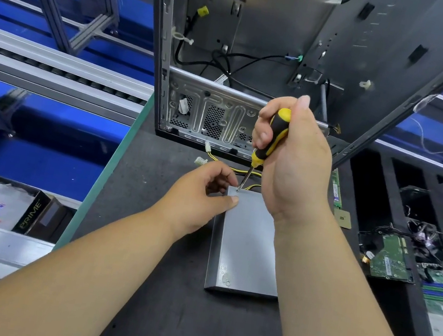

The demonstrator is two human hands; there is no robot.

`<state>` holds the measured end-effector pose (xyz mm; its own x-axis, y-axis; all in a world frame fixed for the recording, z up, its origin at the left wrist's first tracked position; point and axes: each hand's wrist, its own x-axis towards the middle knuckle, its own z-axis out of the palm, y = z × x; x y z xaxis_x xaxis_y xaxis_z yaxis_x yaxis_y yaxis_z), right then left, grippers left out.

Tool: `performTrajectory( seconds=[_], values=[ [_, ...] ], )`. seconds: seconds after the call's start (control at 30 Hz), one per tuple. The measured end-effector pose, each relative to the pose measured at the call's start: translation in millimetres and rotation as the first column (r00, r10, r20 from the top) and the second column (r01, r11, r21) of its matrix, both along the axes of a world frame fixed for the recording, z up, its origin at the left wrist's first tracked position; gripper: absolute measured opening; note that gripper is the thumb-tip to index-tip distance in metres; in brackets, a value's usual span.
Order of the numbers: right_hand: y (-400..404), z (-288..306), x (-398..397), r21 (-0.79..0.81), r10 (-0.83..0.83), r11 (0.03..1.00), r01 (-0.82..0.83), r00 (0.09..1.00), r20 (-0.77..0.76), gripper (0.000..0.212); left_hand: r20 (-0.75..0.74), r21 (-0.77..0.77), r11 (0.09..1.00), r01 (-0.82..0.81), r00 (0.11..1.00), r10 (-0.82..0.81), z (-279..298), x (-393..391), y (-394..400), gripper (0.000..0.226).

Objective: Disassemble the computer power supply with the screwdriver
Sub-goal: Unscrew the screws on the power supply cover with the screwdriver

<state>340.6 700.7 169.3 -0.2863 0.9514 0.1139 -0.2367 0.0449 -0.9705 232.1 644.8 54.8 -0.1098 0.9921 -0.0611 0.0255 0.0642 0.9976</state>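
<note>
Grey power supply (245, 245), screwdriver (274, 134) on corner

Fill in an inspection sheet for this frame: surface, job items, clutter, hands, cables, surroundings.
Surface: dark bench mat with a green edge on the left.
Job items: grey power supply lies flat on the mat; yellow-and-black screwdriver has its tip at the unit's far left corner.
Clutter: circuit boards and a memory stick to the right.
Hands: right hand grips the screwdriver handle; left hand steadies the unit's far corner, thumb on top.
Cables: yellow-and-black leads run from the unit's far end; black cables hang inside the case.
Surroundings: open computer case stands behind; aluminium racking and a cardboard box to the left.
</note>
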Motion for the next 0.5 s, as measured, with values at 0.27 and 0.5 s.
performTrajectory(
  seconds=[0.27,0.5],
  values=[
    [3,-7,7,0.025,0.015,1.000,-0.013,0.995,-0.103,0.018,0.031,0.001,1.000,-0.002,1.000,0.002,-1,1,0,0.024],
    [1,-5,14,0.031,0.042,0.999,-0.038,0.990,-0.134,0.025,0.020,0.011,1.000,-0.007,1.000,0.007,-2,0,0,0.025]
  ],
)
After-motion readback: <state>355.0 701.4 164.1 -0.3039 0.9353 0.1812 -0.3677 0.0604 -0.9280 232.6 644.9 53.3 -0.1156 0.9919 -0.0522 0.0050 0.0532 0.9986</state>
